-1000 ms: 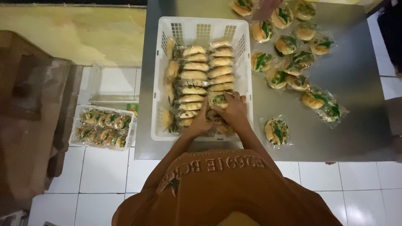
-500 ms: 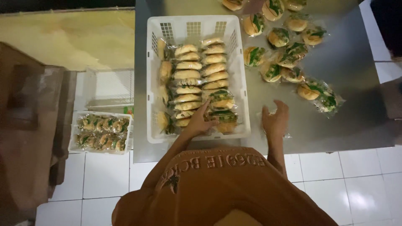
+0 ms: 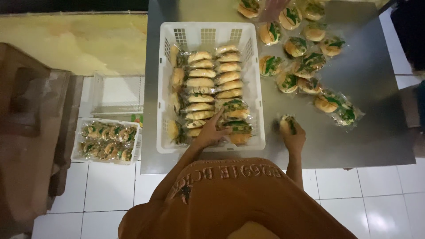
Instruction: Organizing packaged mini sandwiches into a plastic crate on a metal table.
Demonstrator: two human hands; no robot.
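Grip: right hand (image 3: pixel 293 135) closed around a wrapped bun (image 3: pixel 287 123) on the steel table (image 3: pixel 376 115), just right of the white crate (image 3: pixel 254 88); left hand (image 3: pixel 211 132) open, fingers resting on the packed buns (image 3: pixel 199 95) | Step: apparently filling the crate | Next: likely lifting the bun over the crate wall into the near row.

Dim scene, light from above falls mostly on the steel table (image 3: pixel 372 132), w/ soft sheen at its far edge and right side. White crate (image 3: pixel 252 88) is the brightest spot. Corners of the frame go dark, esp. far right and left. Buns look slightly soft, no sharp detail. Person's shirt (image 3: pixel 239 199) shades the table's near edge.
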